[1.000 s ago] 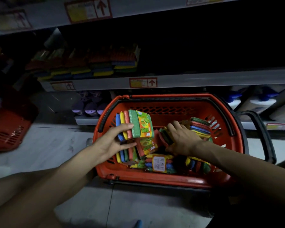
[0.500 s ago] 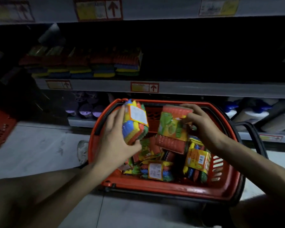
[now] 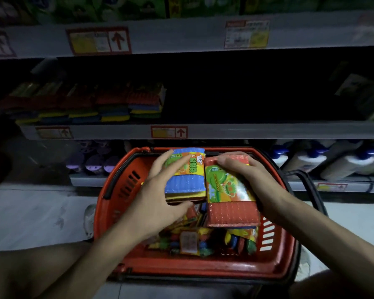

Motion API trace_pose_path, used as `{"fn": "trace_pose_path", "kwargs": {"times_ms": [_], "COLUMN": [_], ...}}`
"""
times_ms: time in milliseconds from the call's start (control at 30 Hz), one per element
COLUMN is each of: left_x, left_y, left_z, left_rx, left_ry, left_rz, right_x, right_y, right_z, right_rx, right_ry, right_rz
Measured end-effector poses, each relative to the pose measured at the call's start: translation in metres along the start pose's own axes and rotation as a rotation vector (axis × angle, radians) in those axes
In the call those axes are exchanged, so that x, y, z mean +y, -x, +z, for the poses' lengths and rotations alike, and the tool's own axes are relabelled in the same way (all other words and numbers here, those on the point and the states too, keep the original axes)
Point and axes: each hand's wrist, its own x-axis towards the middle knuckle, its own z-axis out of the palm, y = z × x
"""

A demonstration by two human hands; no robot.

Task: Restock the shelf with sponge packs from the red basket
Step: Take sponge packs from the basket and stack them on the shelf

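Dim shop aisle, pale floor tiles, grey shelving rising behind a red basket (image 3: 203,269) that sits on the floor. Above the basket's middle the left hand (image 3: 156,199) holds a blue-topped sponge pack (image 3: 185,180), fingers spread over its upper face and thumb tucked under the near edge. Just to the right the right hand (image 3: 255,182) grips a red-topped sponge pack (image 3: 229,201), fingers hooked over its far edge and the palm along its right side. The two packs touch side by side, both lifted above the loose sponge packs (image 3: 188,241) lying jumbled in the bottom of the basket. Beyond the basket's far rim runs the shelf (image 3: 257,130) to be filled. A row of stacked sponge packs (image 3: 117,104) lies on it, up and left of the basket, with dark space beside the row on the right. Lower, right of the basket, stand white bottles with blue caps (image 3: 307,162). These packs look light and squashy, several sponges under a glossy printed band, so they should give under a squeeze rather than break. The film may be slick. A grip across the short sides, thumb under and fingers over the band, would likely keep the layers from fanning apart.
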Motion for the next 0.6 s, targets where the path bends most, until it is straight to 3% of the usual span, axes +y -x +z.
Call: {"fn": "trace_pose_path", "kwargs": {"times_ms": [267, 400, 600], "left_x": [0.024, 0.025, 0.030], "left_y": [-0.028, -0.035, -0.035], "left_z": [-0.006, -0.003, 0.005], "left_rx": [0.075, 0.061, 0.104], "left_ry": [0.495, 0.371, 0.408], "left_rz": [-0.088, -0.015, -0.033], "right_x": [-0.017, -0.025, -0.034], "right_y": [0.010, 0.014, 0.021], "right_z": [-0.017, -0.019, -0.015], "right_rx": [0.012, 0.059, 0.078], "right_ry": [-0.127, -0.117, -0.070], "right_rz": [-0.064, -0.143, -0.251]}}
